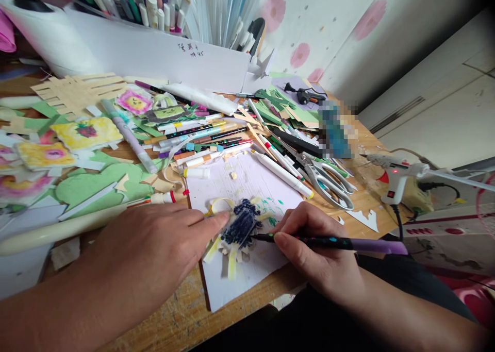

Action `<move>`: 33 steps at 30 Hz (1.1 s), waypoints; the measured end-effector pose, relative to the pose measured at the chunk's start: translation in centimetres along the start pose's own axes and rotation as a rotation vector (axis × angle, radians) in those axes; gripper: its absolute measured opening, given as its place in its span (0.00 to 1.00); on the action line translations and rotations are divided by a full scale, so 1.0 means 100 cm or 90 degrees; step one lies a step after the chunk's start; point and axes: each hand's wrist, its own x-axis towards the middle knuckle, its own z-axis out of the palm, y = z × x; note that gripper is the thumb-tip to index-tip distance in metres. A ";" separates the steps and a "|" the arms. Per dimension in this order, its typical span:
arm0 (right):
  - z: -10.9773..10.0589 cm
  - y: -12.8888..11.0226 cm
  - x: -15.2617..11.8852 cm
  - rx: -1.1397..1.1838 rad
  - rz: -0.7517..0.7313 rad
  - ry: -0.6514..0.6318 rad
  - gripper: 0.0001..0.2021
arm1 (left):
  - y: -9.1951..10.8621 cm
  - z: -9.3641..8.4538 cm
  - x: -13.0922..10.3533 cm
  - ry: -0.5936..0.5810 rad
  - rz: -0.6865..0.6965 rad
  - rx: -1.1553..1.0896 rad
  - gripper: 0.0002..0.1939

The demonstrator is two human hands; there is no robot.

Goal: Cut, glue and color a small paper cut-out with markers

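the one head view looks forward and down from close over the desk (170,313), toward the wall (328,17) behind it.

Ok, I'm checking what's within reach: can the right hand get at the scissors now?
Probably, if the right hand first frees itself of the pen; nothing seems to stand between it and the scissors.

One left hand (166,241), one right hand (327,267), one held pen (332,242), one dark-inked cutout (242,224), one white glue gun (400,174)
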 end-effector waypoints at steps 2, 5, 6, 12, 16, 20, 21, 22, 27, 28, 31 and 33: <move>0.000 0.001 -0.001 0.012 0.001 -0.002 0.08 | 0.000 -0.001 0.000 -0.003 -0.003 -0.001 0.20; 0.000 0.003 -0.003 0.021 0.012 0.018 0.08 | 0.000 0.000 -0.001 -0.006 -0.007 -0.001 0.21; 0.000 0.003 -0.003 0.015 0.017 0.021 0.08 | 0.000 0.000 -0.001 -0.008 -0.009 -0.001 0.21; 0.001 0.004 -0.001 0.007 0.019 0.019 0.09 | -0.001 0.001 -0.002 -0.024 -0.015 -0.005 0.21; 0.000 0.002 0.000 0.008 0.022 0.014 0.08 | -0.001 -0.001 -0.003 -0.041 -0.011 -0.014 0.20; 0.000 0.002 -0.001 0.007 0.021 0.016 0.09 | -0.001 -0.001 -0.003 -0.023 0.001 -0.016 0.21; 0.000 0.002 -0.001 0.007 0.021 0.021 0.09 | -0.001 0.000 -0.003 -0.018 0.004 -0.015 0.21; 0.000 0.002 -0.001 0.007 0.022 0.026 0.09 | -0.001 0.000 -0.002 -0.018 0.004 -0.015 0.21; -0.001 0.002 0.001 0.000 0.015 0.020 0.09 | -0.001 -0.001 -0.001 -0.022 -0.001 -0.021 0.21; -0.001 0.002 0.001 -0.002 0.016 0.023 0.09 | -0.001 -0.001 -0.001 -0.022 0.000 -0.023 0.21; 0.000 0.000 0.000 0.011 0.017 0.034 0.09 | -0.001 -0.002 -0.001 -0.020 -0.002 -0.024 0.21; 0.001 -0.001 -0.002 0.049 0.009 0.021 0.09 | -0.001 -0.001 -0.002 -0.015 -0.003 -0.024 0.20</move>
